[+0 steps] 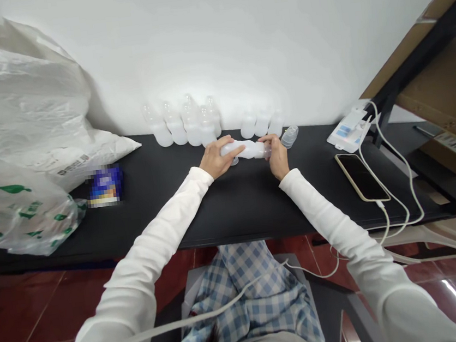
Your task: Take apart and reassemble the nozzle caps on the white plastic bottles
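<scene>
A white translucent bottle (246, 149) lies sideways between my two hands above the black table. My left hand (218, 156) is wrapped round its wider left end. The fingers of my right hand (276, 155) close on a clear part at its right end. Behind my left hand stand several white bottles with clear tops (192, 123) against the wall. Several white bottles without visible tops (262, 122) stand behind the held one. A clear ribbed piece (290, 136) rests just beyond my right hand. A small clear piece (235, 161) shows under the held bottle, partly hidden.
On the black table (150, 213), large plastic bags (18, 107) and a blue packet (107, 186) are at the left. A phone (361, 178), white cables and a white power strip (347, 131) lie right. Cardboard boxes (445, 91) sit on a rack far right.
</scene>
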The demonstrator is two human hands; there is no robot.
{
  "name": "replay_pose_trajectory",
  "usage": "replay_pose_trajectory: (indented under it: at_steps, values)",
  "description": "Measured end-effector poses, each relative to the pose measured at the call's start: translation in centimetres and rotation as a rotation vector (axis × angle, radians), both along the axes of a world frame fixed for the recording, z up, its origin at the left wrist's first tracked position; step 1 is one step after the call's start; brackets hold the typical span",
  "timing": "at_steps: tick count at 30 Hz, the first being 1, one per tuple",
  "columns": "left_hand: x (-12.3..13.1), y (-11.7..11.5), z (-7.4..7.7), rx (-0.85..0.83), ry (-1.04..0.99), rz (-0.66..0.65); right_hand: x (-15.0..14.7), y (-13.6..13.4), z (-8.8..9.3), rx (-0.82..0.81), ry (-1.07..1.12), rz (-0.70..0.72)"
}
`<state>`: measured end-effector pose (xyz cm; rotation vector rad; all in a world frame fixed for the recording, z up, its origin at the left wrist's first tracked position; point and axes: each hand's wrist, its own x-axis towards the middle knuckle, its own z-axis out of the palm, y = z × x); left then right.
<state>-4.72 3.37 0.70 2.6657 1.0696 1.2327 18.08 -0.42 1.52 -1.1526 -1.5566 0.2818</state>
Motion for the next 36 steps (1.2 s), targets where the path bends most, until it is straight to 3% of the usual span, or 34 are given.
replay_pose_trajectory:
  at_steps: [7, 14, 18, 21, 26, 31, 36]
  values:
    - [-0.5, 0.1, 0.2, 0.037, 0.064, -0.134, 0.1, 0.1, 0.4, -0.031, 0.091, -0.086]
    - [0.0, 0.3, 0.6, -0.121, -0.005, -0.169, 0.3, 0.3, -0.2, -0.06, 0.031, -0.116]
    - [-0.4, -0.7, 0.6, -0.205, -0.215, -0.116, 0.3, -0.5, -0.2, 0.01, -0.218, -0.095]
    - [-0.7, -1.1, 0.5, -0.305, -0.361, -0.028, 0.6, -0.5, -0.1, 0.077, -0.355, -0.002]
    - [-0.5, 0.3, -0.4, -0.36, -0.664, 0.127, 0.9, 0.5, 0.3, 0.149, -0.498, 0.172]
    - [-0.2, 1.3, -1.1, -0.517, -0.816, 0.153, 0.8, 0.7, 0.2, 0.19, -0.713, 0.111]
    - [0.4, 0.9, -0.7, -0.659, -0.898, 0.137, 1.1, 0.9, 0.1, 0.235, -0.776, 0.026]
